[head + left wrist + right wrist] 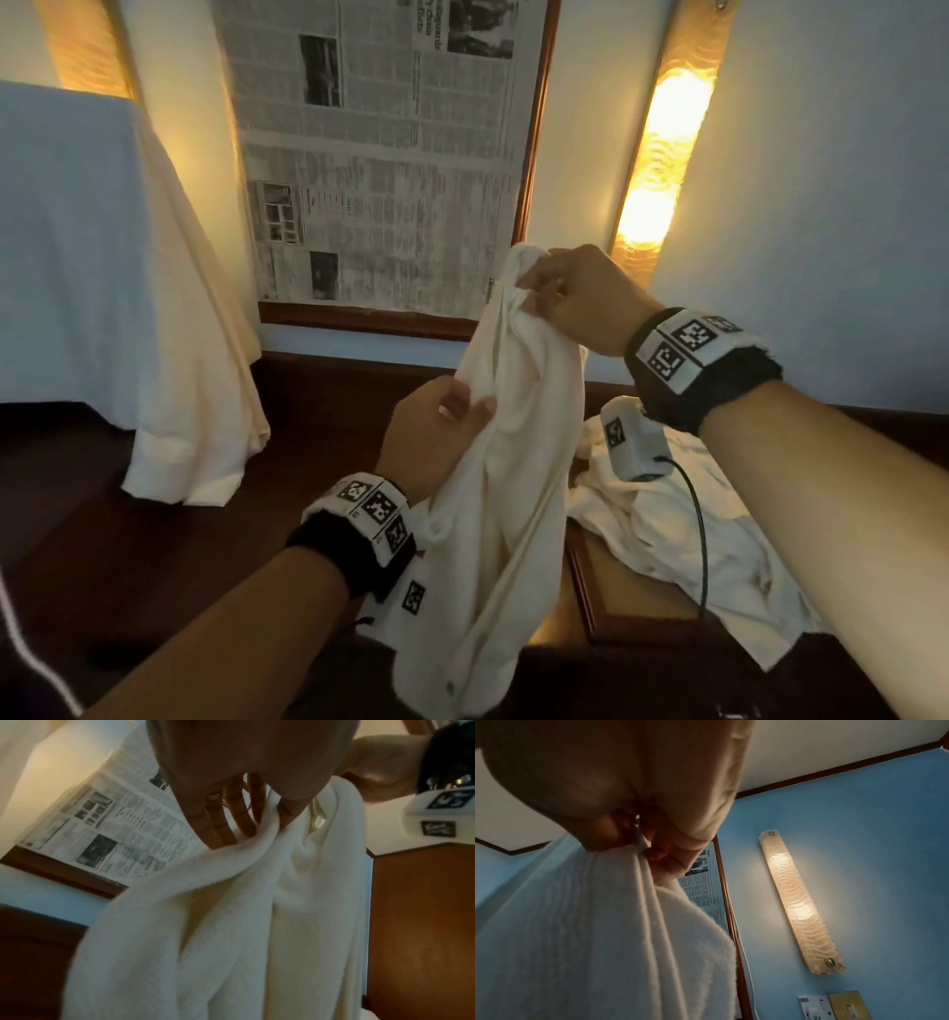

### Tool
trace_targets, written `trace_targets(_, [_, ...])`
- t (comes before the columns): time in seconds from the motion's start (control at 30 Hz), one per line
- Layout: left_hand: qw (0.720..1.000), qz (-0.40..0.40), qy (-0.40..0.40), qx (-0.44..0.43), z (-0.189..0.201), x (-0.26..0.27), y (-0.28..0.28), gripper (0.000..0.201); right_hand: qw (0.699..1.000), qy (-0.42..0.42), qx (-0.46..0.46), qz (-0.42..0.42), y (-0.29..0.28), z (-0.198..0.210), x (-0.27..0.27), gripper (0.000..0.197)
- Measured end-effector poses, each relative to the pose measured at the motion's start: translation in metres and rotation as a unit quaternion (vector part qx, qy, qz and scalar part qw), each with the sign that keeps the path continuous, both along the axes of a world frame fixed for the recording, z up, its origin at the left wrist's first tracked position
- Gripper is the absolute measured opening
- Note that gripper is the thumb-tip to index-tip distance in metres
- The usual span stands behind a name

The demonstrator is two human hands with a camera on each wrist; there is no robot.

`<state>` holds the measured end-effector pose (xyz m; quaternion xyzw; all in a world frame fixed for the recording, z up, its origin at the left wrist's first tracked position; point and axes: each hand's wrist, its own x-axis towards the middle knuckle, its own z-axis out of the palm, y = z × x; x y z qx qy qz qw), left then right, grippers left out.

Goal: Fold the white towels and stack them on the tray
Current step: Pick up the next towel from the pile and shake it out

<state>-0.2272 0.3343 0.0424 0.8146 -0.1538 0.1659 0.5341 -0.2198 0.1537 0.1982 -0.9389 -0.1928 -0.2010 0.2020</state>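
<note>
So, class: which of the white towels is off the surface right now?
The hanging towel, held up by both hands, right hand above left hand. The other towel lies crumpled.

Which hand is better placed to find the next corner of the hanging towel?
Probably left. The right hand pinches the white towel at its top, carrying it; the left hand holds lower on the edge.

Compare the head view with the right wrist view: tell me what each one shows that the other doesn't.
Only the head view shows the left hand gripping the held towel lower down, more crumpled towels and the wooden tray. Only the right wrist view shows the wall switch plates. Both show the right hand pinching the held towel's top, the framed newspaper and the lit wall lamp.
</note>
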Motion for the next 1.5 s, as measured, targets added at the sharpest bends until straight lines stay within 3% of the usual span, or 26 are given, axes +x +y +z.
trace_targets(0.2, [0.987,0.082,-0.053,0.128,-0.008,-0.002,0.012,0.010,0.999,-0.011,-0.014,-0.034,0.009,0.003,-0.009,0.024])
trace_targets(0.37, [0.962,0.170,0.039,0.211,-0.019,0.007,0.048,0.012,0.995,-0.024,-0.013,-0.098,0.003,0.006,-0.010,0.024])
trace_targets(0.47, [0.969,0.170,0.093,0.154,-0.028,0.008,0.070,0.014,0.993,-0.021,0.011,-0.115,-0.006,0.004,-0.009,0.025])
trace_targets(0.53, [0.987,0.110,0.071,0.093,-0.024,0.006,0.067,0.003,0.995,-0.008,0.017,-0.096,-0.005,0.003,-0.008,0.025])
trace_targets(0.7, [0.999,-0.016,-0.016,-0.025,0.022,0.008,0.018,0.025,1.000,0.011,-0.017,-0.016,0.013,0.000,0.000,0.022])
trace_targets(0.83, [0.995,0.001,-0.097,-0.031,0.041,0.019,0.007,0.009,0.999,0.008,-0.033,0.005,0.010,0.000,0.004,0.022])
trace_targets(1.0, [0.991,0.026,-0.081,-0.104,0.051,0.035,0.021,0.031,0.998,0.019,-0.050,-0.016,-0.008,0.000,0.010,0.023])
trace_targets(1.1, [0.991,0.042,-0.123,-0.011,0.055,0.033,0.021,0.019,0.999,0.006,-0.047,-0.015,-0.010,0.001,0.013,0.024])
trace_targets(1.17, [0.977,0.065,-0.142,0.142,0.051,0.031,0.023,0.008,0.999,-0.012,-0.041,-0.015,-0.008,0.004,0.013,0.024])
trace_targets(1.23, [0.943,0.108,-0.110,0.294,0.037,0.034,0.028,0.008,0.999,-0.024,-0.040,-0.020,-0.007,0.008,0.013,0.023])
trace_targets(1.27, [0.933,0.132,-0.078,0.327,0.028,0.037,0.033,0.012,0.998,-0.029,-0.042,-0.025,-0.008,0.010,0.013,0.023])
trace_targets(1.43, [0.935,0.175,0.117,0.284,-0.001,0.045,0.081,0.010,0.996,-0.051,-0.021,-0.066,-0.020,0.013,0.014,0.022])
trace_targets(1.5, [0.941,0.172,0.153,0.246,-0.006,0.042,0.102,0.009,0.994,-0.043,-0.013,-0.101,-0.031,0.011,0.017,0.024])
